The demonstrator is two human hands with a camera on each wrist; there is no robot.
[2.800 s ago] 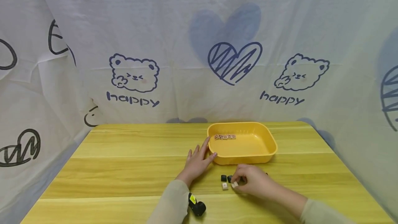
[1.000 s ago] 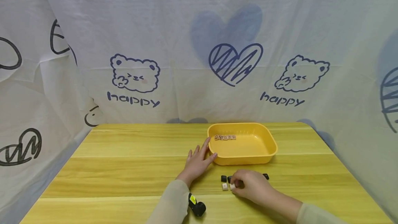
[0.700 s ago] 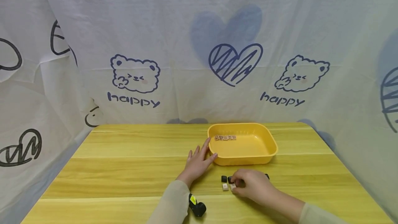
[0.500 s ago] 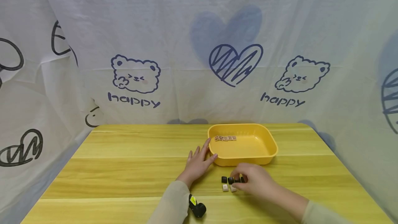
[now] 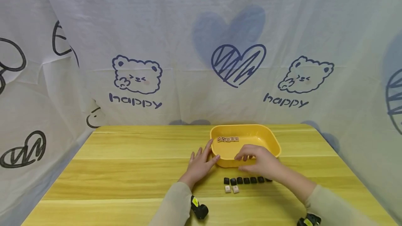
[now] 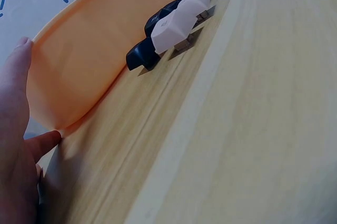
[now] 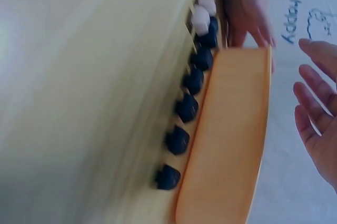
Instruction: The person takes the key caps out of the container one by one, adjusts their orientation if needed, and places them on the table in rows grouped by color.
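My left hand [image 5: 198, 166] rests with spread, straight fingers against the left side of the yellow tray [image 5: 227, 163]. Over the tray's front edge hovers my right hand [image 5: 263, 162], thumb and fingers apart; the right wrist view shows nothing between them. Two white keycaps [image 5: 231, 189] lie side by side on the table, in front of a row of several black keycaps [image 5: 246, 180]. The right end of that row is partly covered by my right forearm. Inside the tray, a short row of light keycaps [image 5: 228, 139] lies along the left back.
The yellow wooden table [image 5: 132, 177] reaches back to a white cloth [image 5: 185, 83] printed with hearts and bears. Black wrist devices [image 5: 199, 209] show at both sleeves.
My right hand has let go of the second white keycap, which stays beside the first. It has risen and moved away to the tray's front edge, uncovering the black row. My left hand stays put.
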